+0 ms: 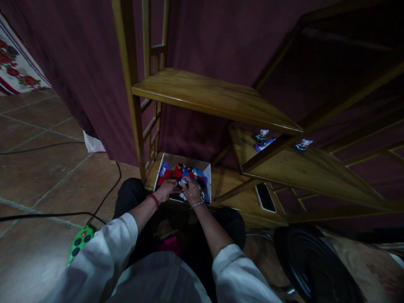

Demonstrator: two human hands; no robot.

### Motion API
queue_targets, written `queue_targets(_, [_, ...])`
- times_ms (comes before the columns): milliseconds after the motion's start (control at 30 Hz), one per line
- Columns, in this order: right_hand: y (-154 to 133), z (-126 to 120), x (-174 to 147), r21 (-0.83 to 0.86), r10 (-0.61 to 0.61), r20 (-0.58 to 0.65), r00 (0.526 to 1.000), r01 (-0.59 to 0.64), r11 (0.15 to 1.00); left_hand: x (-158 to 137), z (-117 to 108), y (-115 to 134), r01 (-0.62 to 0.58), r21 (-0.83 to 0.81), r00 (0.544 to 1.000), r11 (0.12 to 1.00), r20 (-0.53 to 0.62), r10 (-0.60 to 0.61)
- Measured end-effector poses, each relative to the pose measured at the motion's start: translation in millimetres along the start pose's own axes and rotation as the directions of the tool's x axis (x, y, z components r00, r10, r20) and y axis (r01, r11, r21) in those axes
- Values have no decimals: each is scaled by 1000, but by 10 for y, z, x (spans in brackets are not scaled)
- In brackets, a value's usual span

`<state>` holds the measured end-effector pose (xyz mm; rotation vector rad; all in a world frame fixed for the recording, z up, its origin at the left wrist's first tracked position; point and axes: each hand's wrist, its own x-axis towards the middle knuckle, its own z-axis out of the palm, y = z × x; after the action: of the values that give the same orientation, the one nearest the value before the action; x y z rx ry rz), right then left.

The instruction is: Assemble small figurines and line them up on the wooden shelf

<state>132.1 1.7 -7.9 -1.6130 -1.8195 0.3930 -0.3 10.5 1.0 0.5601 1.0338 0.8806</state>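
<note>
A white box (206, 168) stands on the lowest wooden shelf and holds several small red, blue and white figurines (177, 170). Over the front of the box, my right hand (192, 191) is closed on a small blue-and-white figurine (183, 182). My left hand (168, 189), with a red bead bracelet at the wrist, is beside it on the left, its fingers close to the same figurine. Whether the left fingers grip anything is hard to make out in the dim light.
A wooden shelf board (208, 94) hangs above the box. Figurines (261, 135) stand on a slanted shelf to the right. A phone-like black device (265, 198) lies on the lower shelf. At left, a green power strip (81, 242) and cables are on the floor; a black round stool (312, 265) is at right.
</note>
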Motion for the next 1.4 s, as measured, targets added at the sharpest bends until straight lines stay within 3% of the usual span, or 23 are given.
queue_targets(467, [14, 77, -45, 11, 85, -45, 995, -85, 996, -66, 59, 24, -51, 20, 998, 999, 31, 50])
queue_targets(633, [-12, 51, -60, 42, 101, -77, 992, -98, 994, -89, 86, 55, -50, 13, 999, 999, -8, 50])
queue_targets(933, [-160, -130, -79, 51, 181, -73, 981, -178, 983, -203, 185, 172, -90, 13, 995, 996, -46, 90])
queue_targets(1400, [-340, -400, -71, 160, 143, -136, 980, -120, 980, -399, 389, 256, -139, -135, 989, 981, -62, 132])
